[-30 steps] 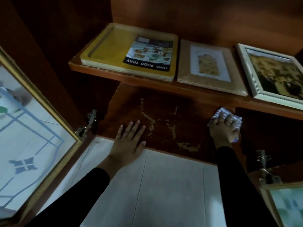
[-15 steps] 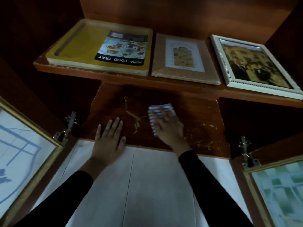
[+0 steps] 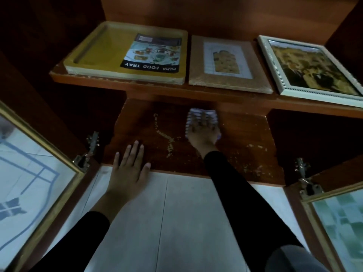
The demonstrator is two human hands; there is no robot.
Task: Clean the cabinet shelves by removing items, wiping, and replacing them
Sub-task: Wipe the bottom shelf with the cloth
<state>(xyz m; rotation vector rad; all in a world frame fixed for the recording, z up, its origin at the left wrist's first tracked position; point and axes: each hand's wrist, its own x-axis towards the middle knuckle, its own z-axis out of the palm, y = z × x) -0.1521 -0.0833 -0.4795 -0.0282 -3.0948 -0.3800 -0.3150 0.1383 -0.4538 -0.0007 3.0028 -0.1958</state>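
The bottom shelf [image 3: 245, 138] of the wooden cabinet is bare and scuffed, with pale chipped patches. My right hand [image 3: 203, 134] presses a white striped cloth [image 3: 202, 112] flat on it, fingers spread, deep under the upper shelf [image 3: 176, 91]. My left hand [image 3: 127, 169] rests flat with straight fingers on the shelf's front edge, to the left. On the upper shelf lie a yellow food tray [image 3: 102, 50] in wrapping, a brown framed picture [image 3: 227, 61] and a white framed picture [image 3: 308, 65].
Both cabinet doors stand open: a gold-framed glass door [image 3: 39, 173] at the left and another glass door [image 3: 337, 218] at the right, each on metal hinges [image 3: 88, 154]. White floor tiles [image 3: 167, 222] lie in front of the cabinet.
My right hand has slid the cloth from the shelf's right side to the middle, then pushed it further back under the upper shelf. The left hand has stayed at the front edge.
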